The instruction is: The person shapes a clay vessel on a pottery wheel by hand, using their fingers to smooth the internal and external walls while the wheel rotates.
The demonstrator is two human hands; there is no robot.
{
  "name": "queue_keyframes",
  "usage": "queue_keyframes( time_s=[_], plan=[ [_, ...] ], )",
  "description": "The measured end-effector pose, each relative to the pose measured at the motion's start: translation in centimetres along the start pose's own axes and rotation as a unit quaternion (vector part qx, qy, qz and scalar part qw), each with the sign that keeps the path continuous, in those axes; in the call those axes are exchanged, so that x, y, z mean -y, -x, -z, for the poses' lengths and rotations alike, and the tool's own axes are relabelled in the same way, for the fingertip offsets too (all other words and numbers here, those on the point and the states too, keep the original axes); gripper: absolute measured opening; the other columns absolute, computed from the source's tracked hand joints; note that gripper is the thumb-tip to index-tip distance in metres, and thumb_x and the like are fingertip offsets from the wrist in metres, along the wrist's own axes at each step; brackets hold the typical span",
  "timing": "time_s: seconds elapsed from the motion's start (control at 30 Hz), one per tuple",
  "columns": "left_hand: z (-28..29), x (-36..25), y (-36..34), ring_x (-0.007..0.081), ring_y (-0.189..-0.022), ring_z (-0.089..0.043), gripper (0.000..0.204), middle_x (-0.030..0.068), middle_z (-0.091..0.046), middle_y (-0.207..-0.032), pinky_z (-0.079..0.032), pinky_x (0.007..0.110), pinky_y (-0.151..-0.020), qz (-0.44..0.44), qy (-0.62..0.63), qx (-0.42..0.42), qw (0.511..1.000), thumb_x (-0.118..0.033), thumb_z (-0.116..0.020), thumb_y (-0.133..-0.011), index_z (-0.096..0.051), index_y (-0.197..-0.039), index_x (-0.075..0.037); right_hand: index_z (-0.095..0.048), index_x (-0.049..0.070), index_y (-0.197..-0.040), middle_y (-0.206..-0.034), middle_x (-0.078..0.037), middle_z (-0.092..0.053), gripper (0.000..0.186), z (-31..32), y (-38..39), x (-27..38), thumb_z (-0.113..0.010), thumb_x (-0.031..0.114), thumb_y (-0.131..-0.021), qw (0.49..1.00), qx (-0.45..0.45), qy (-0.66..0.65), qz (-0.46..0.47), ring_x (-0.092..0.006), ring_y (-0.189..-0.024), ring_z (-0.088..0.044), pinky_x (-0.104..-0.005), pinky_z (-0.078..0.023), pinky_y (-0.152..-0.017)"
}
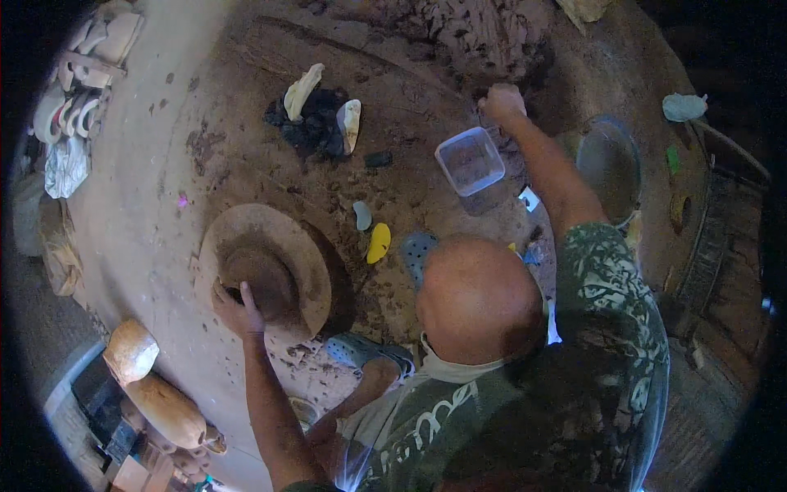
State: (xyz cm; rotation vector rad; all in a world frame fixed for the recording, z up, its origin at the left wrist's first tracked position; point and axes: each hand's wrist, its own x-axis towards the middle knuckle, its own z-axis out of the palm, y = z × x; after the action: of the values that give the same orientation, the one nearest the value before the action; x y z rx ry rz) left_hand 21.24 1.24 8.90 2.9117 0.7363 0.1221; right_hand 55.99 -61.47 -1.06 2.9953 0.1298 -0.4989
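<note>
My left hand (238, 312) rests against the side of a brown, rounded clay form (264, 279), its thumb and fingers apart. That form sits in the middle of a wide pale round disc (307, 238) coated with clay. My right arm reaches far forward, and my right hand (503, 103) is closed at the edge of a dark heap of wet clay (492, 41). What its fingers hold, if anything, is hidden. Just left of and nearer than that hand is a clear square plastic tub (470, 162); I cannot tell whether the hand touches it.
A black crumpled bag (316, 123) with pale pieces lies ahead. Nearer are a yellow kidney-shaped piece (379, 243) and a grey-blue one (362, 216). A round basin (608, 164) stands at right. Tape rolls (78, 115) and a brown bottle (164, 406) are at left.
</note>
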Motion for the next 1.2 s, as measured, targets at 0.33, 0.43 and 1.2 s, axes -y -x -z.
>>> queue_keyframes(
  time_s=[0.33, 0.43, 1.2],
  plan=[
    [-0.9, 1.3, -0.1, 0.0451, -0.136, -0.045, 0.072, 0.0281, -0.047, -0.147, -0.036, 0.054, -0.113, -0.034, -0.02, -0.021, 0.999, -0.052, -0.056, -0.101, -0.044, -0.15, 0.0, -0.076, -0.003, -0.099, -0.104, -0.025, -0.074, 0.046, -2.3, -3.6, -3.7, -0.063, 0.041, -0.092, 0.999, 0.036, -0.016, -0.025, -0.0408, -0.102, -0.073, -0.0515, -0.057, -0.091],
    [-1.1, -0.3, -0.4, 0.0459, -0.136, -0.045, 0.072, 0.0287, -0.047, -0.147, -0.036, 0.054, -0.114, -0.037, 0.015, -0.014, 0.999, -0.052, -0.056, -0.101, -0.044, -0.15, 0.0, -0.077, -0.003, -0.102, -0.111, -0.027, -0.073, 0.058, -3.3, -3.2, -6.1, -0.06, 0.052, -0.094, 0.99, -0.073, -0.088, -0.086, -0.0417, -0.109, -0.071, -0.0499, -0.056, -0.093],
    [-0.9, 0.2, 0.0, 0.0483, -0.133, -0.047, 0.077, 0.0328, -0.047, -0.147, -0.037, 0.054, -0.112, -0.004, -0.016, -0.016, 1.0, -0.053, -0.061, -0.099, -0.045, -0.147, 0.005, -0.075, -0.001, -0.111, -0.119, -0.027, -0.071, 0.056, 2.4, -4.5, 0.6, -0.052, 0.045, -0.089, 0.992, 0.094, -0.029, -0.075, -0.0432, -0.116, -0.067, -0.0499, -0.052, -0.1]
  ],
)
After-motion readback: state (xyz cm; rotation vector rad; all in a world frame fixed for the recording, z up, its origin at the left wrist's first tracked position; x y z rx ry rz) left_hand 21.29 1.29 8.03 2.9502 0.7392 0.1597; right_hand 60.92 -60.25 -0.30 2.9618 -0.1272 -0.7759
